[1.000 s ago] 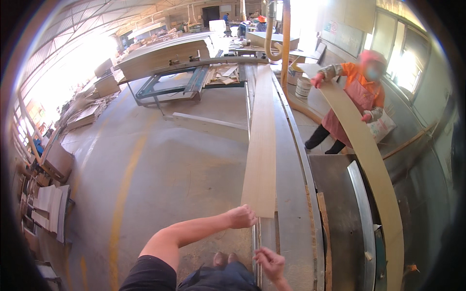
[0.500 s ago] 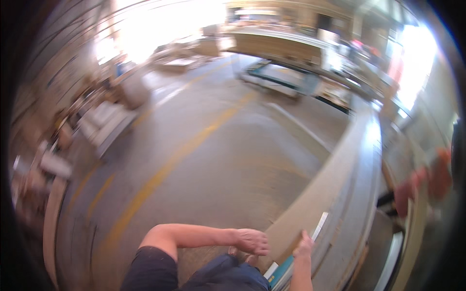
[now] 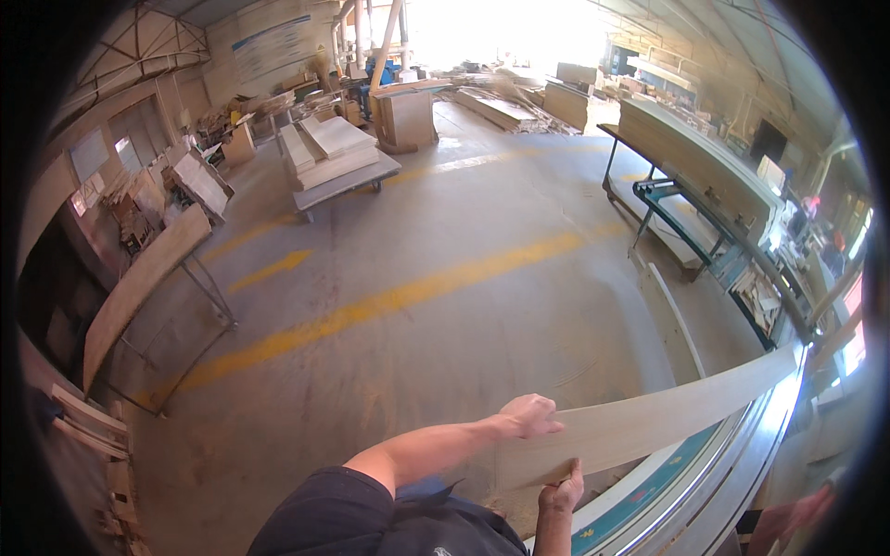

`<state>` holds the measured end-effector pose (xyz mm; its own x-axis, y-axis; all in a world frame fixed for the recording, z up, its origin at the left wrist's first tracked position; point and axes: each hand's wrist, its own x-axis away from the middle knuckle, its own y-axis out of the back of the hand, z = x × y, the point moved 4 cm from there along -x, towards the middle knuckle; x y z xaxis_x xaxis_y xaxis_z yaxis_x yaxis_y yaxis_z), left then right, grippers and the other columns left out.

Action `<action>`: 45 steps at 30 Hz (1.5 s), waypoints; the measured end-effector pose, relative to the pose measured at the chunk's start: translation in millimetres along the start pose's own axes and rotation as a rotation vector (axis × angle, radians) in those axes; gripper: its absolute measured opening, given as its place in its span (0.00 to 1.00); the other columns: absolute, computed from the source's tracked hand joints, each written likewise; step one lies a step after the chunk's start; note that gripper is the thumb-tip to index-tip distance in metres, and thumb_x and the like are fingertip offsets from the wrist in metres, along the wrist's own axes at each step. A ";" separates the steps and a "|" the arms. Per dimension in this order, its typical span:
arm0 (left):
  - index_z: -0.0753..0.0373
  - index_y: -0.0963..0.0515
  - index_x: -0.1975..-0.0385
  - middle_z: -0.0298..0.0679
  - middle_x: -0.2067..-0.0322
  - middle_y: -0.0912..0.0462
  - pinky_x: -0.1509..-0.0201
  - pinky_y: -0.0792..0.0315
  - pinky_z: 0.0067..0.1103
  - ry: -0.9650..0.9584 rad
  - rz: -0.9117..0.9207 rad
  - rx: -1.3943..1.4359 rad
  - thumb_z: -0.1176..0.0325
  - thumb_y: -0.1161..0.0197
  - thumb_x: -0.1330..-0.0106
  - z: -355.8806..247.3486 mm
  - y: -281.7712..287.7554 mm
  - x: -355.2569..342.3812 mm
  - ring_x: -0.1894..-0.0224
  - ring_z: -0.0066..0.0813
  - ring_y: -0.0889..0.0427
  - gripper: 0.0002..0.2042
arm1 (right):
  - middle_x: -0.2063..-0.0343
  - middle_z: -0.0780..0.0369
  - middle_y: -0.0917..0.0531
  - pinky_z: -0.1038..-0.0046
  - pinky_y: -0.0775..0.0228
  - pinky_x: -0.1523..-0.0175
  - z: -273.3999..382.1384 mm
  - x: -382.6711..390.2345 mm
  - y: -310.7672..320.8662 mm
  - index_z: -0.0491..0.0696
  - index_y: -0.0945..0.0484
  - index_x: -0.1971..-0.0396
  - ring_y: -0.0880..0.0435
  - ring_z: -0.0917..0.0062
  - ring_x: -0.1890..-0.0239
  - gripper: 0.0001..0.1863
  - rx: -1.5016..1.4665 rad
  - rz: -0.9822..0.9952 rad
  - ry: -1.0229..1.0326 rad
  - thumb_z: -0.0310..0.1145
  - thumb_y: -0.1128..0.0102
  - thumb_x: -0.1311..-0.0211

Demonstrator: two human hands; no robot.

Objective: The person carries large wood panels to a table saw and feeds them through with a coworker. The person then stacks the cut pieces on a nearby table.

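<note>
While a long pale wooden board [image 3: 649,422] is carried flat above the saw table [image 3: 705,491], its near end is held by both hands: the left hand [image 3: 530,415] is laid over the upper edge with fingers curled down, and the right hand [image 3: 562,488] is clamped on the lower edge from beneath. One board is in hand. On a wheeled flat cart [image 3: 345,178] near the far middle of the hall, two stacks of sheet boards [image 3: 326,148] are carried. A single panel [image 3: 139,278] is rested on a metal stand at the left wall. More timber is piled along the far edge. The concrete floor [image 3: 445,241] is dusty and crossed by yellow lines [image 3: 399,296].
</note>
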<state>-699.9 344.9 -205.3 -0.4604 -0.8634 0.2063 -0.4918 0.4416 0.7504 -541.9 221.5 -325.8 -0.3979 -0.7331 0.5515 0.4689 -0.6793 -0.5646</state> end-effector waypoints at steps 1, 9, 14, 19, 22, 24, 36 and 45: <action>0.68 0.18 0.63 0.56 0.64 0.14 0.49 0.22 0.41 -0.010 -0.014 -0.021 0.47 0.34 0.37 13.5 10.9 0.9 0.55 0.56 0.15 0.25 | 0.53 0.58 0.19 0.69 0.21 0.50 -6.7 -2.0 -9.6 0.42 0.25 0.48 0.17 0.70 0.54 0.23 -0.033 0.052 -0.020 0.48 0.41 0.27; 0.67 0.19 0.67 0.55 0.69 0.15 0.56 0.23 0.42 -0.199 -0.152 -0.091 0.49 0.34 0.35 107.5 140.3 48.3 0.61 0.57 0.15 0.22 | 0.51 0.63 0.22 0.66 0.28 0.43 10.5 -106.8 -21.2 0.43 0.30 0.40 0.22 0.77 0.53 0.44 -0.135 -0.145 0.058 0.66 0.34 0.41; 0.65 0.20 0.68 0.51 0.74 0.16 0.62 0.24 0.42 -0.213 -0.232 -0.098 0.52 0.32 0.36 141.0 229.0 114.2 0.66 0.55 0.16 0.19 | 0.39 0.58 0.31 0.61 0.29 0.40 21.6 -159.0 -58.4 0.41 0.41 0.34 0.27 0.68 0.43 0.46 -0.001 0.053 0.327 0.62 0.38 0.36; 0.62 0.25 0.74 0.45 0.80 0.19 0.71 0.26 0.40 -0.224 -0.341 -0.240 0.55 0.29 0.38 184.3 265.5 170.0 0.71 0.49 0.16 0.17 | 0.31 0.55 0.37 0.52 0.36 0.31 -25.2 -140.0 -133.8 0.47 0.43 0.30 0.33 0.60 0.34 0.36 0.457 0.101 0.639 0.57 0.52 0.26; 0.60 0.27 0.75 0.42 0.81 0.21 0.74 0.26 0.36 -0.276 -0.420 -0.315 0.57 0.29 0.38 206.1 277.7 194.3 0.73 0.44 0.16 0.16 | 0.27 0.54 0.41 0.49 0.44 0.26 -54.5 -98.1 -185.9 0.53 0.47 0.25 0.38 0.57 0.29 0.36 0.431 0.052 0.384 0.60 0.62 0.23; 0.59 0.28 0.75 0.40 0.82 0.22 0.75 0.25 0.33 -0.348 -0.488 -0.378 0.57 0.30 0.38 219.1 286.4 205.7 0.74 0.40 0.16 0.15 | 0.28 0.55 0.41 0.49 0.44 0.26 -76.5 -76.5 -223.0 0.53 0.46 0.26 0.37 0.58 0.29 0.36 0.324 0.048 0.358 0.60 0.62 0.24; 0.56 0.28 0.76 0.34 0.83 0.25 0.76 0.24 0.26 -0.413 -0.740 -0.485 0.59 0.28 0.39 376.5 430.2 191.3 0.79 0.32 0.19 0.15 | 0.31 0.56 0.36 0.49 0.43 0.27 -184.6 -64.3 -479.3 0.52 0.45 0.27 0.36 0.59 0.30 0.37 -0.014 0.124 0.343 0.61 0.59 0.25; 0.56 0.26 0.72 0.34 0.82 0.24 0.75 0.28 0.29 -0.199 -0.957 -0.463 0.59 0.26 0.40 516.1 552.3 195.0 0.79 0.35 0.21 0.14 | 0.32 0.57 0.35 0.51 0.36 0.30 -293.9 -129.7 -697.6 0.53 0.39 0.31 0.33 0.62 0.32 0.37 0.000 0.418 0.310 0.67 0.66 0.26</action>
<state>-1442.8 546.4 -74.6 -0.1658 -0.7277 -0.6655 -0.4030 -0.5660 0.7192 -1049.0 780.5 -184.0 -0.3914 -0.9175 0.0707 0.6381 -0.3260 -0.6975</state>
